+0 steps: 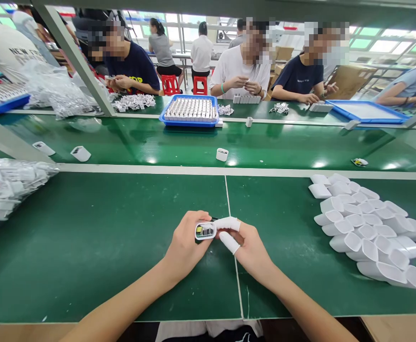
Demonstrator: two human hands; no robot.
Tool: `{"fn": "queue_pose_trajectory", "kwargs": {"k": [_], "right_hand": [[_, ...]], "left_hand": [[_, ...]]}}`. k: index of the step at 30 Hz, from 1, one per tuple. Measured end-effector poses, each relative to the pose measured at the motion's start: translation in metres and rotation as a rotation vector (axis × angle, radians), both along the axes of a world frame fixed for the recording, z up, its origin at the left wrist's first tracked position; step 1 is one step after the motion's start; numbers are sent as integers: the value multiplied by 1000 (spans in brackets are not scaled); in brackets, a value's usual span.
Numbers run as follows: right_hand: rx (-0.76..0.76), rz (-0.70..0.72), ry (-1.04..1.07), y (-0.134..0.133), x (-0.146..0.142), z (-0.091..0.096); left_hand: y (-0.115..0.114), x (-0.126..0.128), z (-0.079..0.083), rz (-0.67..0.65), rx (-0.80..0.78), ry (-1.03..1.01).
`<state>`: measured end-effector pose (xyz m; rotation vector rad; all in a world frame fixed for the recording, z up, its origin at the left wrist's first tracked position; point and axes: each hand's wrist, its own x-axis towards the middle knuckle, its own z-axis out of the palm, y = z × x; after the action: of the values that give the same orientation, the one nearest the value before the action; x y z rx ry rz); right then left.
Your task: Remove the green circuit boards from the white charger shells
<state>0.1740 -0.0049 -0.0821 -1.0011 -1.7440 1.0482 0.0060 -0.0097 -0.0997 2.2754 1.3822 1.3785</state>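
Note:
Over the middle of the green bench, my left hand (188,241) is closed around a small white plastic housing (205,237). Its open end faces me, and a circuit board (203,230) with a yellow part shows inside. White finger covers sit on the thumb and forefinger of my right hand (245,240). That forefinger reaches to the housing's right end, while the thumb stays apart below it, with nothing visible between them. A small dark bit shows behind the housing; I cannot make out what it is.
Many empty white housings (366,223) stand grouped at the right. A clear bag of white parts (8,190) lies at left. Beyond the white ledge (150,170), a green strip carries a few housings (222,154). Co-workers sit opposite, near a blue tray (189,124).

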Motion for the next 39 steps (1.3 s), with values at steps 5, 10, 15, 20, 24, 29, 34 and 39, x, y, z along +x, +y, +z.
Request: {"fn": "queue_pose_trajectory", "kwargs": {"k": [5,10,15,20,24,29,34,39], "right_hand": [[205,-148,-106,-4,-3,-5],[254,-247,-107,-1,2,-8],[381,-233,-108,-5,1,-10],[507,-202,-143,-7,-1,-12],[543,-151,-172,-3,-2,-16],[478,-68,-191,1,2,-10],[235,-14,-57,0,15,10],[133,4,-164,3,20,16]], "left_hand": [[-2,6,0,-44,-281,-188],[-6,9,-3,-163,-270,-178],[-8,9,-7,-111,-94,-83],[-10,11,-13,-136,-10,-23],[-9,12,-18,-199,1,-15],[-3,5,-8,-216,-103,-37],[0,-9,14,-457,-480,-391],[-3,-11,14,-505,-693,-428]]}}
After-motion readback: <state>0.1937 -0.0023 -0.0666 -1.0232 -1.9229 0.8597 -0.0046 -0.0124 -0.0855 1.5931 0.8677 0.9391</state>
